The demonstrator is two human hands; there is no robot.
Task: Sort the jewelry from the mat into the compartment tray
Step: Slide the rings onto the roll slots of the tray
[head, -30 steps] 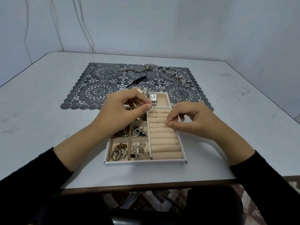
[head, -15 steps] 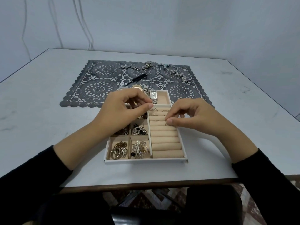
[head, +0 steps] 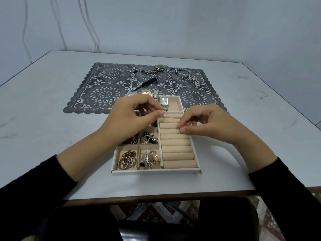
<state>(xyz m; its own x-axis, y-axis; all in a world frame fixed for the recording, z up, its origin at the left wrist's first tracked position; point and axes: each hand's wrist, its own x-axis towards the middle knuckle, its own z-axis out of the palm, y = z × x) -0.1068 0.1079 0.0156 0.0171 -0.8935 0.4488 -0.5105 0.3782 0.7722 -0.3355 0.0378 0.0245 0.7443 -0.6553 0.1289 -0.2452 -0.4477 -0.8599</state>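
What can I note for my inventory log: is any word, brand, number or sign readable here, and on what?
No text is readable.
Rectangular watch in the tray: dial marks too small to read.
Round gold watch behind it: dial blurred, partly hidden.

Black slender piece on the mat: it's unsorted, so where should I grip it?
Probably pinch the black piece across its thicker far-right end, from above, fingers straddling its length: it lies flat and diagonal on the mat, tapering thin toward the near-left.
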